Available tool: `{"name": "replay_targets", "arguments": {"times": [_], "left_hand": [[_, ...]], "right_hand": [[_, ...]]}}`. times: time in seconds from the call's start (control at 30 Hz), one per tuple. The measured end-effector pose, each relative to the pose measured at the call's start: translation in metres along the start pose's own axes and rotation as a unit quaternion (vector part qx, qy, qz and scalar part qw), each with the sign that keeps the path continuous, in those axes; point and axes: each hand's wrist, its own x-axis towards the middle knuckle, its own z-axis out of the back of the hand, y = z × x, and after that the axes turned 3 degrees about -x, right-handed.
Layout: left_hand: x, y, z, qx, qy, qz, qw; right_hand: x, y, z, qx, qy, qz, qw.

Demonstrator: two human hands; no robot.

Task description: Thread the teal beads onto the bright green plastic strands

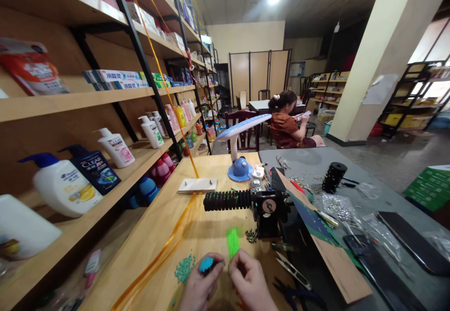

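Here's what we've got: our left hand (200, 288) has a small blue piece (206, 264) pinched between thumb and fingers, grip pressed tight, and our right hand (251, 285) pinches a tuft of neon green strands (232, 242) that stands up from its fingertips. The two hands sit close together at the near end of the wooden desk (147, 240).

Just left of them there's a pile of teal beads (184, 269) and some loose orange cord (158, 259), while snips (293, 271) and pliers (295, 293) lie to the right. Farther up the desk we've got a black coil tool (227, 200) and a blue lamp (239, 161). Shelves of shampoo bottles (116, 147) line our left, and a co-worker (286, 126) sits well off ahead.
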Motion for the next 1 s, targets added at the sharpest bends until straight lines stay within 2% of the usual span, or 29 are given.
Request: {"name": "replay_targets", "arguments": {"times": [0.1,0.23,0.37,0.67,0.87,1.0], "left_hand": [[0.005,0.007,0.002,-0.022,-0.003,0.014,1.0],[0.018,0.022,0.011,-0.033,-0.007,0.049,0.998],[0.026,0.03,0.017,-0.038,-0.007,0.052,0.998],[0.005,0.008,0.0,-0.012,-0.001,-0.008,1.0],[0.001,0.0,-0.002,0.023,0.001,-0.024,0.999],[-0.001,-0.003,-0.004,0.012,0.004,-0.022,1.0]], "right_hand": [[-0.002,-0.009,-0.007,0.002,0.016,-0.004,1.0],[0.0,-0.022,-0.015,0.035,0.002,-0.011,0.999],[0.003,-0.036,-0.021,0.056,-0.008,-0.012,0.998],[0.002,-0.036,-0.023,0.085,-0.002,-0.039,0.996],[0.002,-0.033,-0.023,0.093,0.0,-0.037,0.995],[0.002,-0.03,-0.025,0.099,-0.008,-0.049,0.994]]}}
